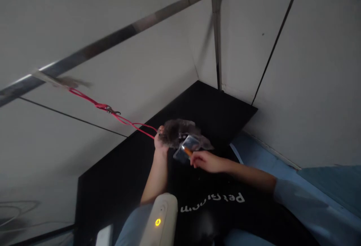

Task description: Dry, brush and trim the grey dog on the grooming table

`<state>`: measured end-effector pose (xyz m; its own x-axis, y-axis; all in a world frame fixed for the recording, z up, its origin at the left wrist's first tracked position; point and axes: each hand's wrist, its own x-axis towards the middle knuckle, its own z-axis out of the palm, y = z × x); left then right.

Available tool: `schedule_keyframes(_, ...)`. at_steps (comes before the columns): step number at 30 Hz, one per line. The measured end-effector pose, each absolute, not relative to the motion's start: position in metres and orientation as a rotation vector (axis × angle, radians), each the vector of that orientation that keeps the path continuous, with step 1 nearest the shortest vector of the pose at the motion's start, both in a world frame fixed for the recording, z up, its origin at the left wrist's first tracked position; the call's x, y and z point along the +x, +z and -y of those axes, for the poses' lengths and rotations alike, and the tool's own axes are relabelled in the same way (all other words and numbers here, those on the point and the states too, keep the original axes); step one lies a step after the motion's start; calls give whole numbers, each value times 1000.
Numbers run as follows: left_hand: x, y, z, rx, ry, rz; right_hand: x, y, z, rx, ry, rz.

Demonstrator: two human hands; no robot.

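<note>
A small dark grey furry animal is on the black table; its outline is blurred. My left hand grips it at its left end, with most of the fingers hidden behind the fur. My right hand is closed around the orange handle of a slicker brush. The brush's shiny rectangular head lies against the animal's near side. A pink-red cord loop with a metal clip runs from the upper left down to my left hand.
Over the table a metal bar slants up to a post near the wall. In front of me are a black apron with white lettering and a pale device with a yellow light. White walls stand behind and to the right.
</note>
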<state>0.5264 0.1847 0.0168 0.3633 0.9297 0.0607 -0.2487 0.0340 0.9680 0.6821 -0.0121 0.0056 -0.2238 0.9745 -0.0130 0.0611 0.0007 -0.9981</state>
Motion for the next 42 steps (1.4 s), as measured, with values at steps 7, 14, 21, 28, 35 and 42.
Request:
schedule_keyframes(7, 523, 70, -163, 1847, 790, -757, 681, -26, 24, -1242, 1688, 1204)
schedule_keyframes(14, 560, 77, -90, 3021, -76, -998, 707, -44, 74, -1150, 1719, 1221)
schedule_keyframes(21, 562, 60, -79, 3041, -228, -1173, 745, -26, 104, -969, 1753, 1352)
schedule_keyframes(28, 557, 44, -77, 3110, -126, -1012, 755, -39, 110, -1354, 1545, 1159)
schedule_keyframes(35, 547, 4, -86, 2831, 390, -856, 736, -27, 56, -1266, 1118, 838)
schedule_keyframes(42, 536, -35, -72, 2550, 949, -1024, 751, -44, 9, -1189, 854, 307)
